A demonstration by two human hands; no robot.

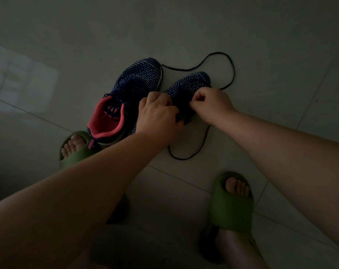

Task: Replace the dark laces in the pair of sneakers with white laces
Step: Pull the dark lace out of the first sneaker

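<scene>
Laces first: the dark lace (225,74) of the right sneaker (186,94) is mostly out of its eyelets and lies loose on the floor (261,35). One loop runs around the toe; another trails toward us past the heel.

We hold our left hand (157,115) curled over the collar and inner side of the right sneaker, fingers wrapped on the upper. We judge this grip steadies the shoe against the pull. Our right hand (211,105) is closed in a loose fist at the outer eyelet row, thumb and forefinger pressed together. It seems to pinch the lace, though the dim light hides the strand at the fingertips.

Moving outward, the left sneaker (124,103) sits just beside the right one, touching or nearly so, toes pointing away from us. Its dark lace (114,107) is fully threaded, ends dropped into the pink-lined opening.

Look of the pair: navy knit uppers with pale dashes, light sole edge, coral collar lining on the left shoe. The right shoe's opening is hidden under our hand.

Near us, our feet wear green slides (232,204), one on either side of the work area; the left one touches the left sneaker's heel. Floor is pale tile with dark grout lines.

No white laces appear in view. Judgement: we are at the unlacing step on the first shoe; the second is untouched.
</scene>
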